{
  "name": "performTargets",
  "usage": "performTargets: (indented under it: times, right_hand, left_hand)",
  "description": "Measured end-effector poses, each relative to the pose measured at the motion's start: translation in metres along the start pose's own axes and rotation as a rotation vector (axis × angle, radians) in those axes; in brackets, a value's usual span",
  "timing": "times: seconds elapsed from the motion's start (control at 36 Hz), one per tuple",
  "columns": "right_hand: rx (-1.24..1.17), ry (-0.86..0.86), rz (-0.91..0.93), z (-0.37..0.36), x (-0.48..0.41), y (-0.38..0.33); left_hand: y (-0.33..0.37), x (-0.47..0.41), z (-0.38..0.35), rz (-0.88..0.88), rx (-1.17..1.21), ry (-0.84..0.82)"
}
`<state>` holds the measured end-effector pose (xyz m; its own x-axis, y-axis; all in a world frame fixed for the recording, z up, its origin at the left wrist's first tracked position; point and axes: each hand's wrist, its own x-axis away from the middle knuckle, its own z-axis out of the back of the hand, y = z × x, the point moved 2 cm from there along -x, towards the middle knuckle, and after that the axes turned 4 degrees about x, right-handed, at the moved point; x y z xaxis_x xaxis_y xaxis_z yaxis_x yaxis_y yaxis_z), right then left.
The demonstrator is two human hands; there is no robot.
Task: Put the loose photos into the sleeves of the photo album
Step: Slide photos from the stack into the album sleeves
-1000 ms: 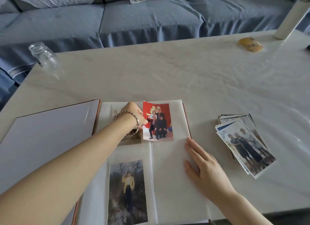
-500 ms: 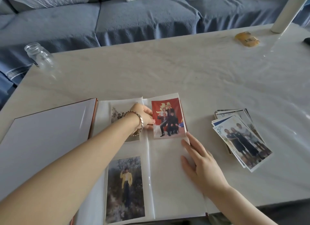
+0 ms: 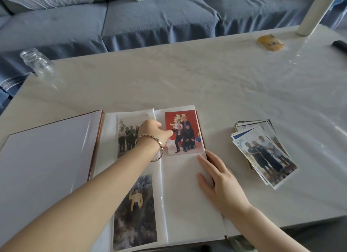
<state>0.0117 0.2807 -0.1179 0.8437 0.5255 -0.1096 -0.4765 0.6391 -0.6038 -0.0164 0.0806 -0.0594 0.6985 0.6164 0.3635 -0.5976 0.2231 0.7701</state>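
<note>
Fingers [image 3: 207,162] of right hand [image 3: 223,184]: straight, slightly apart, pressed flat on the photo album [image 3: 187,195] page at its 3 o'clock edge. Of left hand [image 3: 155,132]: mostly hidden behind its back, thumb tip at the 9 o'clock edge of the red photo [image 3: 185,131]; pinching or merely pushing, cannot tell. Red photo lying at 12 o'clock on the right page, apparently in its sleeve. Likely light, thin, bendy, glossy, easily smudged: best taken by the edges, slid flat, never forced. Loose photos [image 3: 262,150] fanned at 3 o'clock of the album.
</note>
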Motion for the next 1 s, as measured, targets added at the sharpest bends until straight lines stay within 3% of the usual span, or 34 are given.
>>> performTargets:
  times: [0.14, 0.33, 0.42, 0.5, 0.61, 0.72, 1.0]
  right_hand:
    - [0.008, -0.006, 0.008, 0.002, 0.0, -0.001]
    - [0.068, -0.057, -0.001, 0.007, -0.002, -0.006]
    - [0.165, -0.094, 0.064, 0.018, -0.007, -0.009]
    - [0.241, 0.008, 0.08, 0.043, -0.014, -0.004]
    - [0.376, 0.131, -0.106, 0.08, -0.018, 0.021]
    - [0.488, -0.044, -0.357, 0.1, -0.014, 0.045]
    - [0.587, -0.115, -0.297, 0.107, -0.011, 0.043]
  left_hand:
    - [0.0, 0.001, 0.0, -0.064, -0.101, 0.045]
    - [-0.005, 0.002, 0.005, -0.133, -0.065, 0.04]
    - [-0.002, 0.004, 0.004, -0.236, -0.202, 0.053]
    - [0.0, 0.007, 0.004, -0.345, -0.413, 0.031]
    - [-0.005, 0.012, 0.002, -0.401, -0.533, 0.006]
    - [-0.014, 0.019, 0.004, -0.439, -0.521, 0.002]
    - [-0.051, 0.042, 0.023, -0.587, -0.614, -0.123]
